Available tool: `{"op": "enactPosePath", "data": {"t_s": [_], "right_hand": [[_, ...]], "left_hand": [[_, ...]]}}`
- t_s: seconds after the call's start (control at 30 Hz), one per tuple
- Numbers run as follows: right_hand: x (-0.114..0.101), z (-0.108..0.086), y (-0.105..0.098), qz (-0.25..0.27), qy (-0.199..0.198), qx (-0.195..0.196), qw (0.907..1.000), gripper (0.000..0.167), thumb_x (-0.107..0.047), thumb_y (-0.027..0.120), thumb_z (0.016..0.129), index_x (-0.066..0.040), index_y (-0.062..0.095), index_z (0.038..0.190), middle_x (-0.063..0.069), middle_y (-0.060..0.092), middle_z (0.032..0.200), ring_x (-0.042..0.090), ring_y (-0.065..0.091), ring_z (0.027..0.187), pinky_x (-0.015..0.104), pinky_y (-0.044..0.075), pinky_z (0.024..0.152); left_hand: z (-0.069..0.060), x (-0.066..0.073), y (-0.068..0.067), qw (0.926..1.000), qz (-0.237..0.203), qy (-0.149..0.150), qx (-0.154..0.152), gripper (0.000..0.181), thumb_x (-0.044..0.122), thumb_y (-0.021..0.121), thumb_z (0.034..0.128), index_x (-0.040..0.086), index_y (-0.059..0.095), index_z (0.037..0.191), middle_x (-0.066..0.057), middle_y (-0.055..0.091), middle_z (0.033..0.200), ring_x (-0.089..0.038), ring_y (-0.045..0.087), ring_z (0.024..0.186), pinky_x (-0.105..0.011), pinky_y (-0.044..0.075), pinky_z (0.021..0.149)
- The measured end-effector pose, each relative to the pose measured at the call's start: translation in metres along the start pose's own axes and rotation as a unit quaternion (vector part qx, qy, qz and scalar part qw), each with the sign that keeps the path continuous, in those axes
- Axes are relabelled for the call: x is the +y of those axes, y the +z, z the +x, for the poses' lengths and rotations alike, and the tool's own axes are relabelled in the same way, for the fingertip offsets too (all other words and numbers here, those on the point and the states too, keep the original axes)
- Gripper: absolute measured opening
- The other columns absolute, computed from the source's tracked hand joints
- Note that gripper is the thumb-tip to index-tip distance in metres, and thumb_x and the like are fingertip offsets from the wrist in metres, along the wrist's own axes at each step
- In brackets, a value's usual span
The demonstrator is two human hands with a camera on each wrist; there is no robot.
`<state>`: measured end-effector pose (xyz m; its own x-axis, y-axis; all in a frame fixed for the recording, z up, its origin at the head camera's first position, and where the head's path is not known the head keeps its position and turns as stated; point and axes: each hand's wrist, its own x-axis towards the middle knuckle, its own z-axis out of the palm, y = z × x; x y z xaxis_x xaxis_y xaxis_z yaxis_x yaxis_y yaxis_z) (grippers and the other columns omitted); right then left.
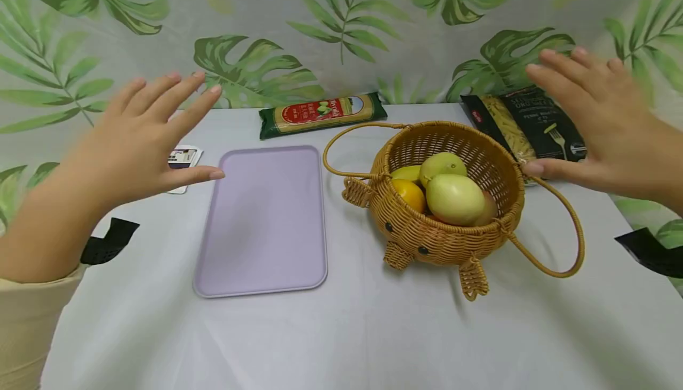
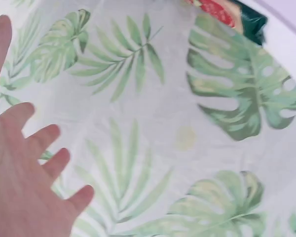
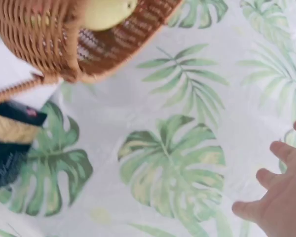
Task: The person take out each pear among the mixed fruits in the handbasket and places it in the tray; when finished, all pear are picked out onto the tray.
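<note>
My left hand (image 1: 144,141) is raised with its fingers spread and holds nothing. Below and to its right lies a flat lilac tray (image 1: 264,224). On the other side my right hand (image 1: 608,123) is also held up, fingers apart and nothing in its grasp. It is nearest to a woven wicker basket (image 1: 448,242) with two loop handles and an animal face. Inside are a pale green round fruit or vegetable (image 1: 455,199), a second greenish one (image 1: 443,166) and an orange fruit (image 1: 408,194), with others partly hidden. In the wrist views both hands (image 2: 34,182) (image 3: 281,192) show spread fingers.
A green pack of long pasta (image 1: 322,115) lies at the table's back edge. Behind the basket and right hand is a dark bag of penne (image 1: 525,123). A white printed packet (image 1: 184,162) is partly hidden by the left hand. A leaf-patterned cloth (image 1: 363,34) hangs behind.
</note>
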<state>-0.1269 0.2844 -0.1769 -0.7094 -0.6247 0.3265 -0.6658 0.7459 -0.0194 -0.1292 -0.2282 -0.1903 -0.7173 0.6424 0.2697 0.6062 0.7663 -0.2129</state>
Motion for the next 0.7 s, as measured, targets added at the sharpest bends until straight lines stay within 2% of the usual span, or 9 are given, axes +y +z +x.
{"op": "enactPosePath", "data": {"t_s": [0.07, 0.13, 0.17, 0.23, 0.3, 0.43, 0.5, 0.57, 0.7], "right_hand": [[-0.001, -0.004, 0.005, 0.053, -0.022, 0.02, 0.9982, 0.102, -0.074, 0.046, 0.072, -0.005, 0.019, 0.142, 0.022, 0.015, 0.144, 0.038, 0.005, 0.131, 0.055, -0.002, 0.1], [-0.002, -0.008, 0.011, 0.101, -0.032, 0.027, 0.994, 0.102, -0.069, 0.051, 0.073, -0.001, 0.018, 0.141, 0.022, 0.015, 0.143, 0.033, 0.007, 0.132, 0.05, 0.002, 0.103], [-0.004, -0.01, 0.013, 0.121, -0.033, 0.028, 0.9918, 0.102, -0.067, 0.053, 0.073, 0.0, 0.017, 0.141, 0.021, 0.015, 0.144, 0.029, 0.007, 0.132, 0.045, 0.003, 0.104], [-0.006, -0.015, 0.019, 0.15, -0.031, 0.029, 0.9877, 0.101, -0.062, 0.057, 0.074, 0.0, 0.016, 0.141, 0.018, 0.014, 0.145, 0.023, 0.009, 0.132, 0.038, 0.005, 0.104], [-0.008, -0.019, 0.025, 0.175, -0.028, 0.027, 0.9838, 0.1, -0.057, 0.061, 0.074, -0.001, 0.014, 0.141, 0.014, 0.014, 0.145, 0.017, 0.01, 0.131, 0.029, 0.008, 0.104], [-0.011, -0.023, 0.039, 0.214, -0.035, 0.03, 0.9757, 0.098, -0.051, 0.063, 0.076, 0.001, 0.011, 0.141, 0.013, 0.015, 0.145, 0.016, 0.014, 0.131, 0.02, 0.012, 0.101], [-0.012, -0.025, 0.047, 0.234, -0.042, 0.031, 0.9709, 0.097, -0.05, 0.062, 0.077, 0.002, 0.009, 0.14, 0.014, 0.015, 0.145, 0.018, 0.016, 0.131, 0.018, 0.015, 0.1], [-0.012, -0.028, 0.054, 0.245, -0.033, 0.024, 0.9688, 0.097, -0.042, 0.067, 0.077, 0.0, 0.008, 0.141, 0.013, 0.016, 0.145, 0.016, 0.018, 0.131, 0.017, 0.017, 0.099], [-0.013, -0.032, 0.066, 0.253, -0.021, 0.015, 0.9672, 0.097, -0.031, 0.071, 0.077, -0.002, 0.006, 0.142, 0.01, 0.017, 0.145, 0.012, 0.022, 0.129, 0.015, 0.021, 0.095]], "left_hand": [[-0.005, -0.002, 0.014, 0.9969, -0.013, 0.024, 0.074, 0.085, 0.07, 0.039, 0.0795, 0.014, 0.025, 0.143, -0.012, 0.027, 0.143, -0.037, 0.027, 0.125, -0.053, 0.021, 0.097], [-0.01, -0.005, 0.03, 0.9902, -0.028, 0.041, 0.13, 0.084, 0.071, 0.033, 0.0808, 0.011, 0.032, 0.14, -0.016, 0.035, 0.137, -0.041, 0.035, 0.118, -0.056, 0.03, 0.089], [-0.013, -0.006, 0.039, 0.987, -0.04, 0.041, 0.15, 0.083, 0.07, 0.033, 0.0814, 0.01, 0.034, 0.139, -0.017, 0.038, 0.134, -0.042, 0.038, 0.115, -0.057, 0.032, 0.086], [-0.019, -0.007, 0.055, 0.9839, -0.07, 0.028, 0.162, 0.082, 0.068, 0.036, 0.082, 0.009, 0.034, 0.138, -0.019, 0.041, 0.131, -0.043, 0.041, 0.111, -0.057, 0.034, 0.084], [-0.028, -0.008, 0.071, 0.9836, -0.105, -0.003, 0.147, 0.082, 0.067, 0.038, 0.0823, 0.008, 0.031, 0.139, -0.021, 0.039, 0.131, -0.044, 0.04, 0.111, -0.055, 0.032, 0.086], [-0.045, -0.008, 0.101, 0.9767, -0.175, -0.085, 0.091, 0.082, 0.052, 0.058, 0.081, 0.009, 0.024, 0.142, -0.023, 0.035, 0.134, -0.044, 0.034, 0.116, -0.052, 0.024, 0.096], [-0.053, -0.008, 0.114, 0.9696, -0.206, -0.122, 0.052, 0.085, 0.04, 0.065, 0.08, 0.009, 0.018, 0.144, -0.023, 0.03, 0.137, -0.044, 0.029, 0.121, -0.053, 0.02, 0.098], [-0.06, -0.007, 0.125, 0.9608, -0.23, -0.155, 0.014, 0.089, 0.032, 0.069, 0.079, 0.01, 0.013, 0.145, -0.023, 0.027, 0.139, -0.043, 0.025, 0.123, -0.055, 0.018, 0.098], [-0.071, -0.006, 0.142, 0.9405, -0.271, -0.199, -0.05, 0.091, 0.034, 0.065, 0.0819, 0.013, 0.004, 0.146, -0.026, 0.024, 0.139, -0.044, 0.02, 0.125, -0.058, 0.018, 0.096]]}}
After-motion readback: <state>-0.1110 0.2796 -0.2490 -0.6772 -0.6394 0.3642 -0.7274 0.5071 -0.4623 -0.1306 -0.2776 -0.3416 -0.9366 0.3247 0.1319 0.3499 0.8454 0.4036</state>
